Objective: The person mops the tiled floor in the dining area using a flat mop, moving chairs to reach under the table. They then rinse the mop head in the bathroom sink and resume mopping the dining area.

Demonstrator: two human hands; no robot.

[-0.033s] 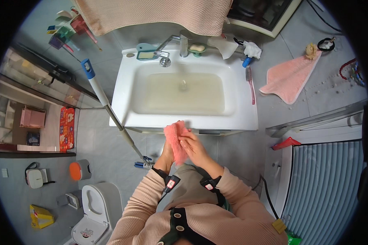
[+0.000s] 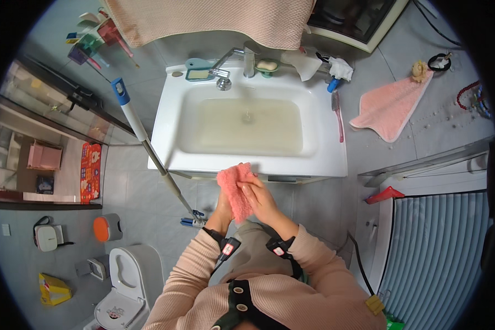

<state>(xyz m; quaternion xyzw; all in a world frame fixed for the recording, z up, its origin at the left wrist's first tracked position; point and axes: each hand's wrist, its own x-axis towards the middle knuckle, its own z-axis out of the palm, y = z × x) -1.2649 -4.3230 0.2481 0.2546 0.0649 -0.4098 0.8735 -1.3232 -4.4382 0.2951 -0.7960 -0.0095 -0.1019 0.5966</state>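
Observation:
A fluffy coral-pink cloth (image 2: 235, 186) is between my two hands, just in front of the washbasin's near edge. My left hand (image 2: 221, 210) holds it from the left and beneath; the cloth covers most of those fingers. Against the cloth's right side lies my right hand (image 2: 263, 202), its fingers bent onto the fabric and pressing it. Beyond them is the white washbasin (image 2: 327, 159), with cloudy water (image 2: 214, 129) standing in its bowl. A chrome faucet (image 2: 248, 63) with a jointed spout rises at the back.
Soap dishes (image 2: 201, 73) and a pink hairbrush (image 2: 337, 118) lie on the basin rim. A mop handle (image 2: 148, 148) leans against the basin's left side. The toilet (image 2: 143, 264) is at lower left. A pink towel (image 2: 390, 107) hangs on the right wall.
The pink cloth has spread a little wider toward the left, and its upper edge now looks flatter. Both hands keep their hold on it.

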